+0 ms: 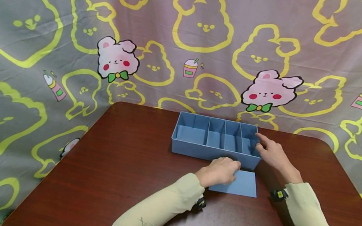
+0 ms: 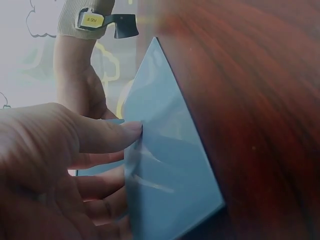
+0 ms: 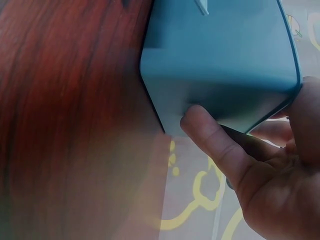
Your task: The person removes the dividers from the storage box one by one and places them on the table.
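My left hand [image 1: 223, 171] pinches a flat blue panel [image 1: 245, 184] just in front of the box. In the left wrist view the thumb [image 2: 131, 131] lies on the edge of the panel [image 2: 165, 125], and the other fingers go behind it. A blue divided box [image 1: 193, 150] stands behind that panel. At the box's right end, my right hand [image 1: 274, 155] has its fingers spread around the rim. One straight finger [image 3: 200, 120] touches the outside of the end wall of the box [image 3: 220, 60] in the right wrist view.
All of this is on a dark red-brown wooden table [image 1: 127, 148]. Dividers [image 1: 224, 134] split the box into several compartments, the left one wider. A patterned cloth [image 1: 159, 17] hangs right behind the table and along its left side. Each wrist wears a small black camera mount [image 1: 279, 195].
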A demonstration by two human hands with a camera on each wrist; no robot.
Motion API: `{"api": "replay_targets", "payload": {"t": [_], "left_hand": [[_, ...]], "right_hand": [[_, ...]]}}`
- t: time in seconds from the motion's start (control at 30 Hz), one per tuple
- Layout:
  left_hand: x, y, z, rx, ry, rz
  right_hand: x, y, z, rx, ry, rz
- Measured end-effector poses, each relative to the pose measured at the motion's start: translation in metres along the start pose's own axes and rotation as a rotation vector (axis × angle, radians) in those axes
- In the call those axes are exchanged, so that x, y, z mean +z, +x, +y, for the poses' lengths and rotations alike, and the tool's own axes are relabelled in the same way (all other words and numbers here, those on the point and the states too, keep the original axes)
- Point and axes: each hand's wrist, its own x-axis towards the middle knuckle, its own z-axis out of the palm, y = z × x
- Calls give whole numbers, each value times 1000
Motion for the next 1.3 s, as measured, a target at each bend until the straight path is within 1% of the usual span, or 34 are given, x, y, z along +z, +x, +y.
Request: {"api": "replay_targets", "payload": {"t": [0.3, 0.6, 0.77, 1.03, 1.17, 1.3], "left_hand": [[3, 0, 4, -3, 79, 23], [6, 0, 5, 15, 100, 51], [7, -1, 6, 22, 112, 63], [13, 2, 5, -7, 178, 116], [13, 4, 3, 5, 176, 131], [9, 4, 2, 19, 154, 144]], "right_hand": [[-2, 0, -1, 10, -2, -12], [-2, -1, -2, 10, 4, -22], [-2, -1, -3, 19, 6, -10], [-2, -2, -2, 8, 18, -23], [-3, -2, -2, 9, 21, -27], [-4, -1, -2, 8, 22, -30]]}}
